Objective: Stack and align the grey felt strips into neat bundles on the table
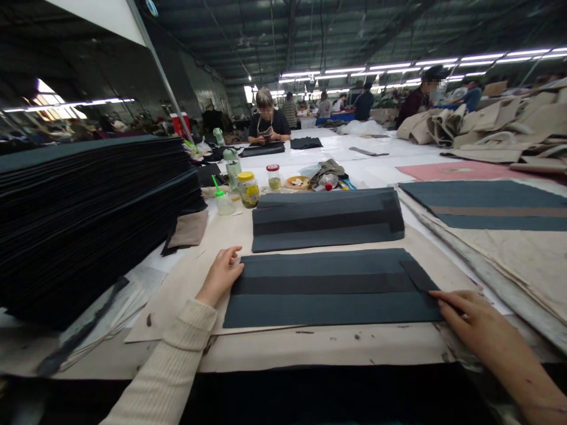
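Both hands lie spread, pinching nothing: left hand (pixel 221 274) at the left end, right hand (pixel 465 313) on the right corner of the dark fabric panel (pixel 328 295), flat on the table (pixel 310 349). Light and limp (I judge); I'd lift it by both ends.

Factory hall. A long white tabletop (pixel 381 171) runs away from the viewer toward the back wall (pixel 201 79). Above the tabletop, a dark metal roof (pixel 310 26) with beams carries rows of lit tube lights (pixel 390 66). Beyond the tabletop's far end, a bright opening (pixel 248 93) shows in the back wall. From the tabletop's left side, a slanted pale post (pixel 159 68) rises to a white panel (pixel 100 15). At the far end a seated person (pixel 267 121) faces the viewer, with more people (pixel 325 106) behind. Heaps of beige cloth (pixel 500 127) lie on the tabletop's right side.
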